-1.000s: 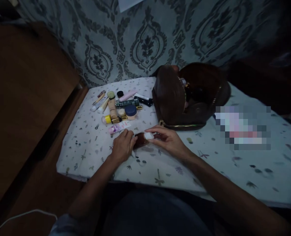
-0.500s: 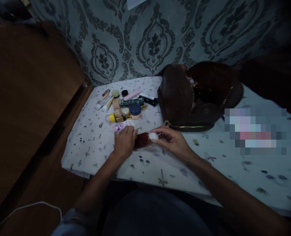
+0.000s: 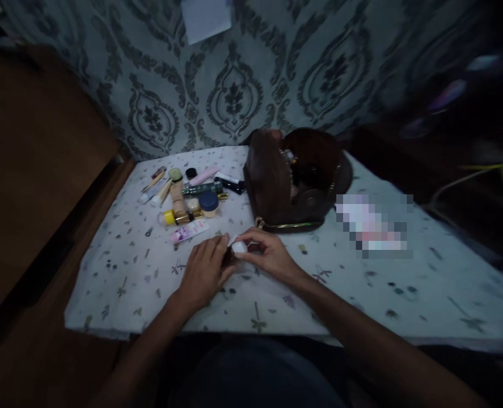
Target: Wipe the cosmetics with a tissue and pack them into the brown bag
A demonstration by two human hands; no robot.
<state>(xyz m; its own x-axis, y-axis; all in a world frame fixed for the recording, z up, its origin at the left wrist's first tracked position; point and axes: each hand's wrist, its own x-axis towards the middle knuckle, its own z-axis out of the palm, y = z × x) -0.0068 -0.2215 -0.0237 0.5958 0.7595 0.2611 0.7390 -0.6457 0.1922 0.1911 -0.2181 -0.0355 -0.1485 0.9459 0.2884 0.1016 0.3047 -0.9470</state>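
Observation:
A dark brown bottle [image 3: 228, 258] lies low over the front of the table, mostly covered by my left hand [image 3: 203, 267], which is wrapped round its body. The thumb and fingers of my right hand [image 3: 270, 255] pinch the white cap [image 3: 239, 247] at the bottle's right end. Whether the cap is loose from the neck I cannot tell. Just beyond my left hand lies a pink and white tube [image 3: 189, 232]. An unzipped brown bag [image 3: 272, 181] stands behind my right hand, with things in it that are too dark to make out.
Several cosmetics lie at the back left, among them a blue-lidded jar [image 3: 209, 203], a yellow-capped bottle [image 3: 166, 217] and a pink tube [image 3: 204, 175]. A blurred-out item [image 3: 372, 224] lies right of the bag. A patterned wall [image 3: 234, 96] rises behind the cloth-covered table [image 3: 149, 300].
My view has swung to the right. My left hand has slid along the bottle toward the cap and now covers most of the bottle. The right fingers stay on the cap.

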